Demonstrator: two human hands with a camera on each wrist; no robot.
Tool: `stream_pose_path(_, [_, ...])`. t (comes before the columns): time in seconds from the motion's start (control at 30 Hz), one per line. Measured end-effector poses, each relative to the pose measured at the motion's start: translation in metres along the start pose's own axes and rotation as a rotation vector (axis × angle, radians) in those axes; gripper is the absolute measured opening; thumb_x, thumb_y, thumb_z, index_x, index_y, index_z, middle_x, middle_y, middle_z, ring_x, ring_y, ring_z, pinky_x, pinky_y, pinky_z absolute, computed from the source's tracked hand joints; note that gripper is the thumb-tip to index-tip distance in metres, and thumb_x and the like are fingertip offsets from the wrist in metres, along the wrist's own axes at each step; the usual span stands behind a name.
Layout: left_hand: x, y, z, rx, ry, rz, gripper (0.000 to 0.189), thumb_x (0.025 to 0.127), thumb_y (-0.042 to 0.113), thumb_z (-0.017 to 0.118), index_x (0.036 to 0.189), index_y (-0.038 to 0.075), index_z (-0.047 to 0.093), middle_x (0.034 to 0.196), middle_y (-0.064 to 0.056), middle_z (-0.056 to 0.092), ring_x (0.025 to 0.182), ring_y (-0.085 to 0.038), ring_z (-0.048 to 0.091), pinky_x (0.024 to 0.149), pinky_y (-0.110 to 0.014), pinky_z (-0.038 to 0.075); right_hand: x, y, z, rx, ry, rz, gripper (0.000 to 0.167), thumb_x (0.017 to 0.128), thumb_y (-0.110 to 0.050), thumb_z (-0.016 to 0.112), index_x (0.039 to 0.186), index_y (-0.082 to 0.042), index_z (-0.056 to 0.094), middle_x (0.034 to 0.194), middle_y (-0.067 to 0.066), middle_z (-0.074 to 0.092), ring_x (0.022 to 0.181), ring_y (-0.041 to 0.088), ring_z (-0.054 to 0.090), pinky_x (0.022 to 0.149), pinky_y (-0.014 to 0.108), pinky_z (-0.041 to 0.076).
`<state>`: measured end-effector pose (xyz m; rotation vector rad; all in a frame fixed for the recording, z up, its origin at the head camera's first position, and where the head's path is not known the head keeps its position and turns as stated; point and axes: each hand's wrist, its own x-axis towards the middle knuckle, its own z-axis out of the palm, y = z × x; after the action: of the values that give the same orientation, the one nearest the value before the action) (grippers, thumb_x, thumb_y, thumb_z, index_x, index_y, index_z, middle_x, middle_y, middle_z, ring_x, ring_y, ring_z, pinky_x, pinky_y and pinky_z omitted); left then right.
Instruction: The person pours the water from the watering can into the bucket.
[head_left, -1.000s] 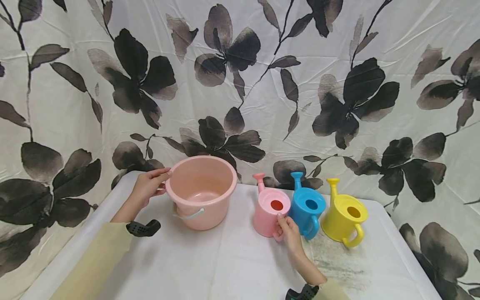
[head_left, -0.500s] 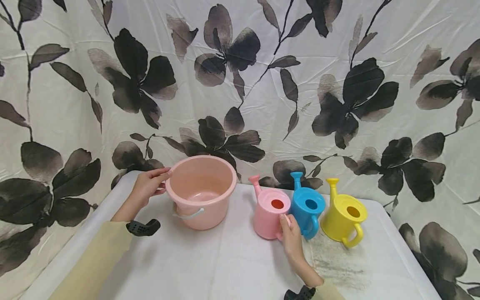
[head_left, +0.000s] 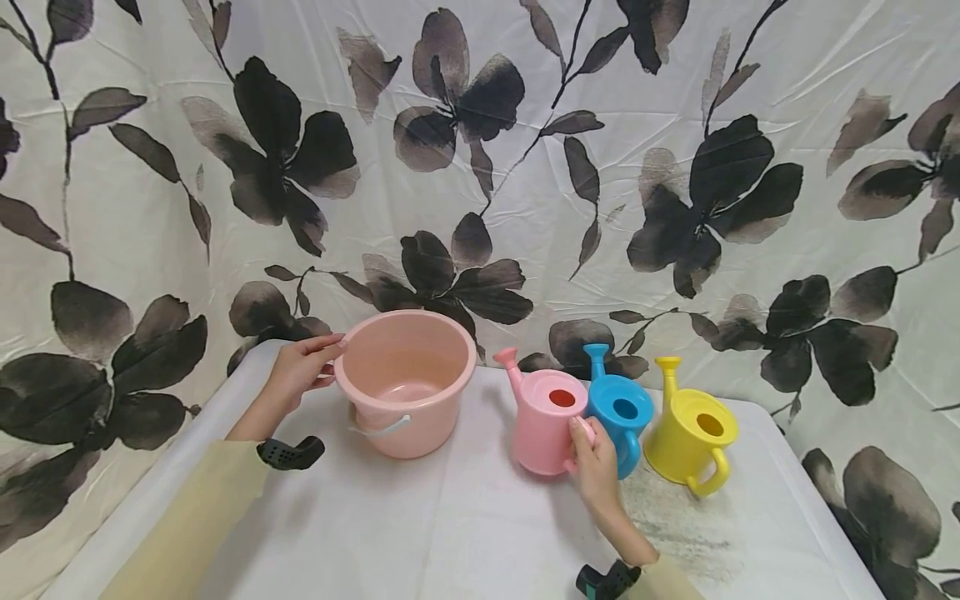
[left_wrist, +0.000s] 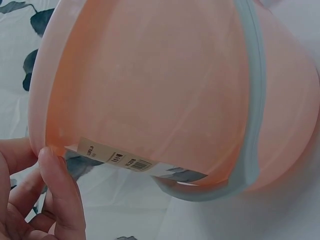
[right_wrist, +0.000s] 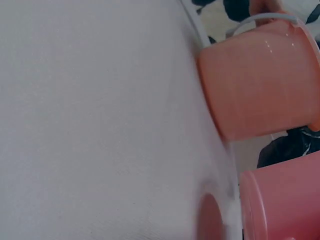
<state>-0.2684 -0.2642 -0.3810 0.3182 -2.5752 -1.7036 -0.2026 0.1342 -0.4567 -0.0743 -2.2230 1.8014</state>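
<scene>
A peach-pink bucket (head_left: 401,429) stands upright at the back left of the white table. My left hand (head_left: 296,375) pinches its rim at the left side, with the thumb on the rim in the left wrist view. The bucket's pale bail handle (left_wrist: 254,105) hangs down its side. My right hand (head_left: 597,471) grips the handle of a pink watering can (head_left: 543,429), whose spout points back and left. In the right wrist view the can's base (right_wrist: 252,205) shows apart from the tabletop, over a dark shadow. The right hand itself is out of that view.
Close to the right of the pink can stands a blue watering can (head_left: 615,404), partly overlapped by it and the hand. Farther right is a yellow watering can (head_left: 686,433). A flower-printed cloth (head_left: 525,183) hangs behind the white table (head_left: 465,533). Grey smudges mark the tabletop's right part.
My right fingers have closed round the pink can's handle. The can has tipped a little to the left, then risen slightly. My left hand and the bucket have stayed put.
</scene>
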Motion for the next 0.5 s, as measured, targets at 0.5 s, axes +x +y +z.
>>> stream_pose_path(0.5, [0.001, -0.002, -0.002, -0.025, -0.006, 0.014, 0.056, 0.097, 0.038, 0.053, 0.141, 0.004, 0.047, 0.122, -0.018, 0.058, 0.068, 0.002, 0.057, 0.065, -0.013, 0.055, 0.011, -0.024, -0.010, 0.064, 0.006, -0.105, 0.034, 0.100, -0.022, 0.050, 0.081, 0.006, 0.046, 0.062, 0.011, 0.042, 0.058, 0.016, 0.046, 0.047, 0.021, 0.044])
